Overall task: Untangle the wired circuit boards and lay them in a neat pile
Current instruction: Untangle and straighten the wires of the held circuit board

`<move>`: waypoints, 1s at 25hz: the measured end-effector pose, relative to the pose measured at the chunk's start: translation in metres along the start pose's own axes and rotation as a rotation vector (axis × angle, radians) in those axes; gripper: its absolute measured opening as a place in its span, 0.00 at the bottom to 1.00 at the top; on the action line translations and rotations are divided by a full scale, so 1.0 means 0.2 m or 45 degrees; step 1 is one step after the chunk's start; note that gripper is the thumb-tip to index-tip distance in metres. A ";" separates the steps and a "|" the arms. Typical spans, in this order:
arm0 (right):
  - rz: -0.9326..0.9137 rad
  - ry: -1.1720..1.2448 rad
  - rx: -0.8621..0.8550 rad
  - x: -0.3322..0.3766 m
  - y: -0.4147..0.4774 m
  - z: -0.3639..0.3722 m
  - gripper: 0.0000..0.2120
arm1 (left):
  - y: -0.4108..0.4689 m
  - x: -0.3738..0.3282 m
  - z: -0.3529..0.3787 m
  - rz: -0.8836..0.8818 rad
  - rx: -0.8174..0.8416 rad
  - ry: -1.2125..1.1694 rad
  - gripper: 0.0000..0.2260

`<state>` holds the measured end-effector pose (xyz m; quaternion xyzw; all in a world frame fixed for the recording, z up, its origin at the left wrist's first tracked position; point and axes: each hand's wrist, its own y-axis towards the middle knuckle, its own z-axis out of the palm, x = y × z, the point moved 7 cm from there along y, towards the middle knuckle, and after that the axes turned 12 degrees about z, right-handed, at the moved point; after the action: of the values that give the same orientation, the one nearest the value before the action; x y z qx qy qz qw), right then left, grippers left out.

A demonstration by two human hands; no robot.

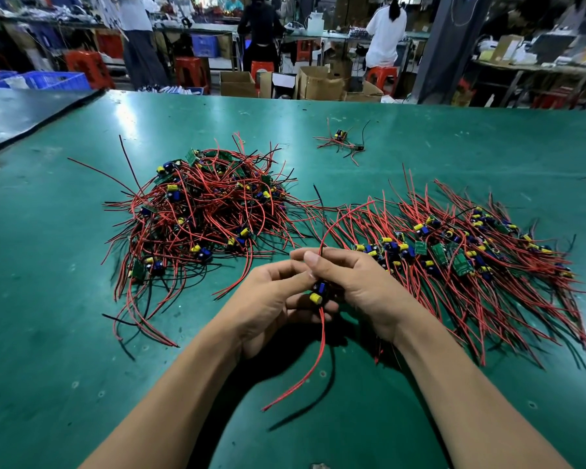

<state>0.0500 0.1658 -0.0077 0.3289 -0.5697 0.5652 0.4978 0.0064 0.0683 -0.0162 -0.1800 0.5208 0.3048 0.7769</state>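
Two bare hands meet close together over the middle of the green table [65, 333], whose mat is smooth, slightly glossy and speckled with small dents. Between them sits one small board [319, 292], carrying a stubby yellow cylinder and a blue block. The left hand [271, 299] curls its fingers under and around the board. The right hand [356, 286] pinches the board's thin red wire [339, 218] between thumb and forefinger just above it.

That wire rises from the pinch, away from the person, then arcs over to the right. From the board's near end, more leads [320, 350], red and black, hang down toward the person, so the whole piece runs lengthwise from far to near.

Left of the hands lies a tangled heap [203, 211] of similar boards, its glossy red and black wires looping in every direction. On the right, a flatter pile [460, 252] has its green boards in a rough band and its wires lying roughly parallel. A small cluster [340, 140] lies apart, farther back.
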 end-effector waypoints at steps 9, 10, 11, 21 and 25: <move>-0.131 0.069 -0.277 0.01 0.02 -0.06 0.14 | 0.01 -0.01 0.00 -0.001 0.007 0.061 0.05; -0.153 0.074 -0.361 0.02 0.02 -0.09 0.13 | 0.01 -0.01 0.01 -0.014 0.016 0.076 0.05; -0.178 0.079 -0.450 0.03 0.02 -0.13 0.13 | 0.00 0.00 0.02 -0.026 0.037 0.094 0.05; -0.068 0.409 -0.562 0.01 0.02 -0.22 0.21 | 0.00 0.04 0.02 0.023 0.021 0.427 0.05; 0.070 0.006 -0.343 -0.05 0.03 -0.06 0.17 | 0.01 0.00 -0.02 0.180 -0.092 0.522 0.09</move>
<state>0.0491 0.1772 -0.0202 0.2421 -0.6481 0.4977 0.5231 0.0020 0.0663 -0.0170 -0.2290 0.6678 0.3339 0.6246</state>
